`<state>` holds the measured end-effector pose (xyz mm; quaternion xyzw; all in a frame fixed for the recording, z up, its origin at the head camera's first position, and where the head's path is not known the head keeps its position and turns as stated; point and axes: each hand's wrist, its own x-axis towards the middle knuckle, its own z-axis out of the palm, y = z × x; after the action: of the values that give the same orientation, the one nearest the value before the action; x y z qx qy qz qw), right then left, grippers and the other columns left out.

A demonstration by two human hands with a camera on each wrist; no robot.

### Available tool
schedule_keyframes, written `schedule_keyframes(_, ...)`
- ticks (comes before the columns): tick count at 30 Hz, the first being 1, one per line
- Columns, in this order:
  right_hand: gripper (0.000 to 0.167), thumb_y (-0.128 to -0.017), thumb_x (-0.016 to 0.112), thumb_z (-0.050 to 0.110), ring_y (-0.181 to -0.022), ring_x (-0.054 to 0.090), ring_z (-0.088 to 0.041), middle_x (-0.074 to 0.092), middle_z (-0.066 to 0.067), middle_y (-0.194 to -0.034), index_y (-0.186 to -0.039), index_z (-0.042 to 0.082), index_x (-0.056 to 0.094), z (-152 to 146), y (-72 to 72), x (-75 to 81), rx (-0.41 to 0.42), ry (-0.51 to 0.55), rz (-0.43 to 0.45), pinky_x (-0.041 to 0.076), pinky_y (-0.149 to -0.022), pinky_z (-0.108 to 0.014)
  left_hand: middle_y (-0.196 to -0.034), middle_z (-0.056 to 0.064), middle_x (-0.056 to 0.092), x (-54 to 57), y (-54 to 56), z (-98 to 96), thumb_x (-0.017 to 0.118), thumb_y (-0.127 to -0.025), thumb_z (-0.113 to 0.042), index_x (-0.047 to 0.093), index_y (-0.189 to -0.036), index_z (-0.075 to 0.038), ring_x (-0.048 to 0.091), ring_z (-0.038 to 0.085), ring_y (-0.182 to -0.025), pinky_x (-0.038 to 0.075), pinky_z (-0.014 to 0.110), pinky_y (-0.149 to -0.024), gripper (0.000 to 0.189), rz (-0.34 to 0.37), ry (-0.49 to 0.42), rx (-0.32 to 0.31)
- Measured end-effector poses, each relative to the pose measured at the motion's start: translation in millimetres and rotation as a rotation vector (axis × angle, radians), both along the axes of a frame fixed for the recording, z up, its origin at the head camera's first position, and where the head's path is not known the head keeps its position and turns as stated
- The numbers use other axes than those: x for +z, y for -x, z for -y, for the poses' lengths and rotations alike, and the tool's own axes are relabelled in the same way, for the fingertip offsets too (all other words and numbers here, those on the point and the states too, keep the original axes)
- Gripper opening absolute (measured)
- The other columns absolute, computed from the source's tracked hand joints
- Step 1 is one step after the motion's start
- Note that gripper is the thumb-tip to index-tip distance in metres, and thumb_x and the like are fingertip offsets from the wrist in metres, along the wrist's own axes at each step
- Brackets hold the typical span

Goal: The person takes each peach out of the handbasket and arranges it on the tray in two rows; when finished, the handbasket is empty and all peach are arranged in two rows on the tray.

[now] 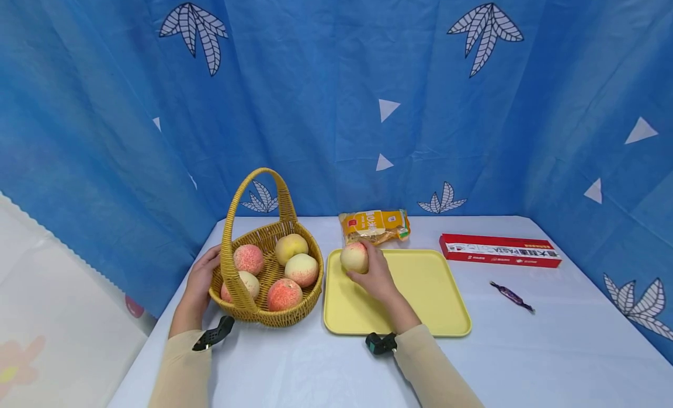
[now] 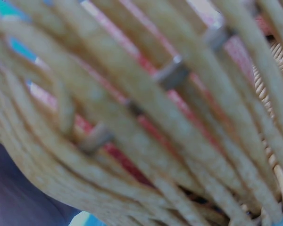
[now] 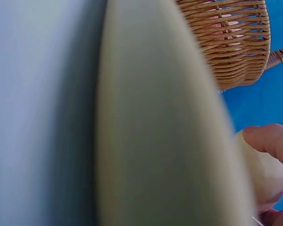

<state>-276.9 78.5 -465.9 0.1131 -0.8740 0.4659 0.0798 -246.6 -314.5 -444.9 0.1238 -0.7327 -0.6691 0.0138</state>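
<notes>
My right hand (image 1: 375, 273) holds a pale peach (image 1: 354, 257) with a pinkish top over the far left corner of the yellow tray (image 1: 420, 291). In the right wrist view the thumb (image 3: 269, 139) lies on that peach (image 3: 262, 174). My left hand (image 1: 200, 276) rests against the left side of the wicker basket (image 1: 273, 319), whose tall handle stands upright. Several peaches lie in the basket, among them a red one (image 1: 284, 294) and a yellow one (image 1: 291, 248). The basket's weave (image 2: 146, 103) fills the left wrist view, so the left fingertips are hidden there.
Behind the tray lies an orange food packet (image 1: 374, 225). A red pasta box (image 1: 499, 250) is at the back right, with a purple wrapped candy (image 1: 512, 296) in front of it. Blue curtain (image 1: 336, 104) hangs behind the white-covered table (image 1: 294, 367).
</notes>
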Motion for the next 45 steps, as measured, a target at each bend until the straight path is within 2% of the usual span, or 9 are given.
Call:
schedule_keyframes(7, 0.085, -0.08, 0.082, 0.012, -0.125, 0.045, -0.041, 0.044, -0.025, -0.139, -0.151, 0.014, 0.036, -1, -0.7, 0.4, -0.027, -0.004, -0.006, 0.042, -0.102, -0.062, -0.157, 0.002, 0.034, -0.7, -0.5, 1.1, 0.031, -0.109, -0.037, 0.041, -0.152, -0.029, 0.032, 0.016, -0.141, 0.023, 0.044, -0.122, 0.045, -0.01, -0.002, 0.003)
schedule_keyframes(16, 0.085, -0.08, 0.082, 0.011, -0.129, 0.042, -0.044, 0.039, -0.026, -0.142, -0.151, 0.016, 0.036, -3, -0.3, 0.1, -0.041, 0.012, -0.002, 0.039, -0.104, -0.065, -0.156, 0.001, 0.035, -0.4, -1.7, 2.0, 0.032, -0.109, -0.038, 0.041, -0.152, -0.029, 0.033, 0.014, -0.139, 0.025, 0.042, -0.121, 0.045, -0.014, 0.004, -0.006)
schedule_keyframes(23, 0.084, -0.081, 0.082, 0.011, -0.13, 0.039, -0.044, 0.038, -0.024, -0.144, -0.151, 0.021, 0.036, -2, -1.1, 3.9, -0.069, 0.011, 0.014, 0.04, -0.104, -0.065, -0.159, 0.002, 0.031, -2.5, -1.6, 4.0, 0.03, -0.109, -0.038, 0.038, -0.154, -0.029, 0.029, 0.018, -0.144, 0.02, 0.046, -0.124, 0.046, -0.004, -0.026, -0.003)
schedule_keyframes(28, 0.084, -0.082, 0.081, 0.01, -0.132, 0.038, -0.044, 0.037, -0.024, -0.145, -0.151, 0.019, 0.036, -6, -4.4, 6.6, -0.078, 0.014, 0.012, 0.039, -0.104, -0.066, -0.16, 0.003, 0.031, -2.1, -0.8, 2.5, 0.029, -0.109, -0.037, 0.038, -0.154, -0.029, 0.027, 0.022, -0.146, 0.018, 0.05, -0.125, 0.047, -0.001, -0.028, -0.004)
schedule_keyframes(33, 0.084, -0.081, 0.081, 0.01, -0.132, 0.037, -0.045, 0.037, -0.025, -0.144, -0.152, 0.017, 0.036, -9, -5.5, 10.8, -0.08, 0.006, -0.027, 0.039, -0.103, -0.067, -0.16, 0.004, 0.032, -1.1, 0.6, 0.7, 0.03, -0.108, -0.035, 0.04, -0.153, -0.028, 0.027, 0.022, -0.147, 0.017, 0.049, -0.125, 0.046, -0.006, -0.033, -0.002)
schedule_keyframes(38, 0.083, -0.08, 0.08, 0.008, -0.13, 0.037, -0.046, 0.039, -0.025, -0.143, -0.151, 0.014, 0.037, -11, -4.4, 20.7, -0.075, -0.026, -0.105, 0.042, -0.099, -0.067, -0.16, 0.004, 0.032, -0.4, 1.5, 0.9, 0.03, -0.109, -0.033, 0.041, -0.153, -0.028, 0.026, 0.022, -0.148, 0.017, 0.049, -0.125, 0.046, -0.013, -0.031, -0.001)
schedule_keyframes(45, 0.08, -0.086, 0.077, 0.014, -0.142, 0.029, -0.043, 0.031, -0.02, -0.154, -0.153, 0.018, 0.035, 1, -7.4, 49.7, 0.016, -0.043, -0.068, 0.035, -0.11, -0.065, -0.16, 0.006, 0.032, -3.6, 1.5, 3.2, 0.03, -0.109, -0.031, 0.041, -0.153, -0.027, 0.026, 0.023, -0.148, 0.017, 0.049, -0.125, 0.046, -0.024, -0.034, -0.012)
